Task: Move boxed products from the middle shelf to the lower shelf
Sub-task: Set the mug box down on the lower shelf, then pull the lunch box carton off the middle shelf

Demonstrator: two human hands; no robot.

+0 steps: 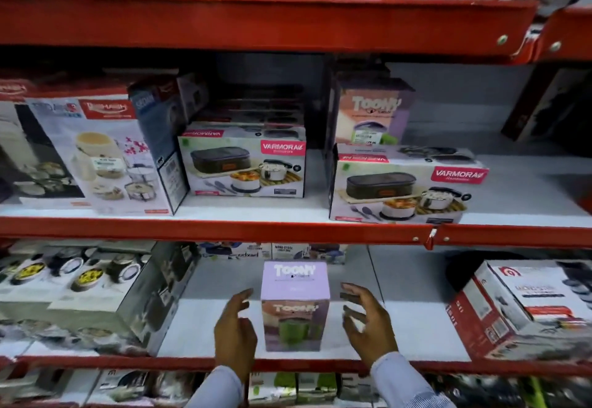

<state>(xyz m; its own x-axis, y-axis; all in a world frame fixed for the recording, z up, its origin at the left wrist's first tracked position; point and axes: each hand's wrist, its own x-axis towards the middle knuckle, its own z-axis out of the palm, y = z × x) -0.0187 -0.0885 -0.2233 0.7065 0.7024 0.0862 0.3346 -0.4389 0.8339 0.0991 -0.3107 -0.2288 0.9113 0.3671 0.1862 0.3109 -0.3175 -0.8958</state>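
Standing upright on the lower shelf [416, 327], the lilac Toony box [295, 305] sits near the front edge, in the open white stretch between a grey box of steel containers [96, 305] on our left and a red-and-white box [525, 305] on our right. We have our left hand [235, 334] just beside its left face and our right hand [368, 327] just beside its right face. Both grips are apart, fingers spread and slightly curled, and neither palm touches the cardboard; a thin gap shows on each side. Pale blue sleeves [400, 378] cover both our wrists.

On the middle shelf [288, 229] above, a second Toony box [371, 112] stands behind a Varmora lunch-set box [403, 186] that lies close to the front lip on the right. Another Varmora box [242, 164] sits further back at the centre, topping a dark stack whose print we cannot read. To its left a large white box [105, 154] showing cream-coloured containers stands upright. The rest of the right end of that shelf is bare grey board.
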